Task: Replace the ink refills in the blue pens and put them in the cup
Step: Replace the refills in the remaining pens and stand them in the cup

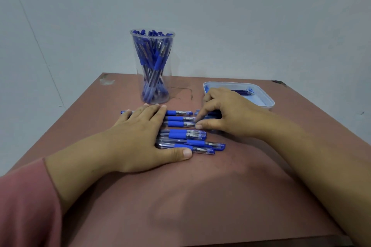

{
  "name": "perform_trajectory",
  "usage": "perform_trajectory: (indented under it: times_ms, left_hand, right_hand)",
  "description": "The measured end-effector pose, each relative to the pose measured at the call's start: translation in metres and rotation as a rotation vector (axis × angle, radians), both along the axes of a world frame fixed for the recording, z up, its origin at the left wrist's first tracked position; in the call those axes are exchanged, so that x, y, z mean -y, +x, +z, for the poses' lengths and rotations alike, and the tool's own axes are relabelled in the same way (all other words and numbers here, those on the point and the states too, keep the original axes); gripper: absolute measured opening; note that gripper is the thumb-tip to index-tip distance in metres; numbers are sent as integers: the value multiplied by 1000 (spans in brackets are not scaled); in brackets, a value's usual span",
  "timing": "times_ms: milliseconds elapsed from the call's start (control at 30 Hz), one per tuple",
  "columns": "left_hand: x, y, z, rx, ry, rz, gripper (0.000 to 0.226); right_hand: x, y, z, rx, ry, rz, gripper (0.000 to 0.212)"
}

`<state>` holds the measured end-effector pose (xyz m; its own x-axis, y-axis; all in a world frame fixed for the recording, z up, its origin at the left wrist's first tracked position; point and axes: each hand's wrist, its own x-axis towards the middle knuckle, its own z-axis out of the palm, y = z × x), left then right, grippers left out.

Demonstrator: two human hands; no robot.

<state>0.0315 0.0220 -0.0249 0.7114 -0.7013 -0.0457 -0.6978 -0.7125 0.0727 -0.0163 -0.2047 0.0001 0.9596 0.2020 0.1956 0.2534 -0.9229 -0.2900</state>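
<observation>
One person's two arms show. A loose, dusty-pink fabric sleeve point(26, 206) fills the lower left corner of the frame and ends in a soft hem partway along the left forearm. The left hand point(140, 136) and right hand point(226, 114) are bare, with short nails.

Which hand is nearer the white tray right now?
Right. The right hand is just in front of the white tray, covering its near-left corner in view. The left hand lies flat on the blue pens, farther left.
</observation>
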Motion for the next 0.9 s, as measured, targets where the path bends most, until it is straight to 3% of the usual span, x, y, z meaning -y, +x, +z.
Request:
perform_trajectory:
  times_ms: [367,633,767,900]
  left_hand:
    - [0,-4,3,7,-27,8,127]
    - [7,5,10,185,-613,-177,65]
    - [29,7,23,213,-627,-206,44]
    - [52,20,35,-40,-618,-146,31]
  right_hand:
    - [8,-2,0,84,-15,4,8]
    - [7,-21,17,236,184,-27,4]
    - [13,-20,15,329,284,-20,16]
    - [21,-15,9,361,351,-22,18]
